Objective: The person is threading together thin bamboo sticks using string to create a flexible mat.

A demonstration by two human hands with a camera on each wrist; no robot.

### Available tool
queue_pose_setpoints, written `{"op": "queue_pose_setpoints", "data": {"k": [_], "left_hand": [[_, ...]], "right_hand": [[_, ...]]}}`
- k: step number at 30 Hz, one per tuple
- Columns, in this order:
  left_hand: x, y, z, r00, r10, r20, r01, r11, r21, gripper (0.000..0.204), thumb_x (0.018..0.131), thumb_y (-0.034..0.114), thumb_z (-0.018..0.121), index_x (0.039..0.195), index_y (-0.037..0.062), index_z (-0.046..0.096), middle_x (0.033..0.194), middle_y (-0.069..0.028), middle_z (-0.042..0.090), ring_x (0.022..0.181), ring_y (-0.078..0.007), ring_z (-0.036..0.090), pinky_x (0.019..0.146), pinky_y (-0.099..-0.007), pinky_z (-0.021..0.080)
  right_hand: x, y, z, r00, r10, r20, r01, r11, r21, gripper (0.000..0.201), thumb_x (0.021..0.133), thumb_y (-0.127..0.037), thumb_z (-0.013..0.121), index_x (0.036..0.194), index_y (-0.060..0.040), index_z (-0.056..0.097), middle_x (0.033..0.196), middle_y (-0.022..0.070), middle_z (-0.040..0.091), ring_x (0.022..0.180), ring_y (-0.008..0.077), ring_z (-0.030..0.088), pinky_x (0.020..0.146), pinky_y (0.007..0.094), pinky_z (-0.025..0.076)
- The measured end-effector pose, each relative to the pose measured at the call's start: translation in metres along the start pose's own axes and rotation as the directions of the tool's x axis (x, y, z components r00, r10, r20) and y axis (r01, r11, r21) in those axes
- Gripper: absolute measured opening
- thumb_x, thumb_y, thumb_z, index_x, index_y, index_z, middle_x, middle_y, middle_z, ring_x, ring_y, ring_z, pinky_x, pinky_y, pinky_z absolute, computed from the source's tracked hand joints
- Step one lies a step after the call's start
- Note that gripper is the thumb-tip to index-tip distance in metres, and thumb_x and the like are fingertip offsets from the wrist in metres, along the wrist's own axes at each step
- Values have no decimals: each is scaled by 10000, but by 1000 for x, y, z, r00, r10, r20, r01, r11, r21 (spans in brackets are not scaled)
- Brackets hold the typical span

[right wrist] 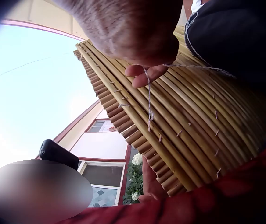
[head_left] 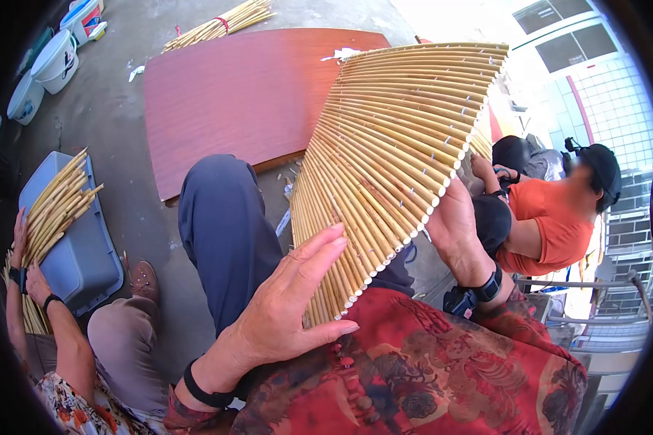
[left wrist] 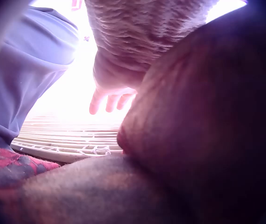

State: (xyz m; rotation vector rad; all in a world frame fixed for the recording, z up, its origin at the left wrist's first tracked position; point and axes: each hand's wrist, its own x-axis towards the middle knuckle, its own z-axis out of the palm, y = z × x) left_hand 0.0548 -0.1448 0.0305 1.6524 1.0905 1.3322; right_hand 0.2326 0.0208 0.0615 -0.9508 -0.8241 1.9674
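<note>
A mat of thin yellow-brown stalks (head_left: 392, 159), stitched side by side, stands tilted over the person's lap, its cut ends toward the body. The left hand (head_left: 279, 312) rests its nearly straight fingers on the near lower part of the mat, thumb by the cut ends. At the mat's right edge is the right hand (head_left: 453, 221), its fingers hidden behind the stalks in the head view. The right wrist view shows its curled fingertips (right wrist: 144, 80) against the mat, with white thread (right wrist: 150, 105) running from them down to a stitch and away to the side.
A reddish board (head_left: 232, 109) lies ahead, a stalk bundle (head_left: 221, 23) behind it. At left another person's hands (head_left: 35, 279) hold stalks over a grey-blue tub (head_left: 87, 246). Buckets (head_left: 54, 61) stand far left. A person in orange (head_left: 548, 217) sits at right.
</note>
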Motion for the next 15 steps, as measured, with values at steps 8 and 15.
{"op": "queue_pose_setpoints", "data": {"k": [8,15], "left_hand": [[2,7,11,993,-101,53,91,980,177,799,665,72,690,1306,-19,222,1319,-218,311,1205,-336,354,993,-373,309],[-17,2,1,975,-147,-167,177,967,182,672,666,-83,534,1288,-15,287,1292,-201,375,1178,-309,412,962,-348,355]], "right_hand": [[6,11,10,994,-26,110,30,999,-34,192,907,-209,423,944,-33,489,621,-46,435,567,76,484,550,222,458],[17,17,12,959,-33,280,30,999,14,181,890,-197,459,942,-26,489,586,-15,442,729,230,626,699,416,528]]}}
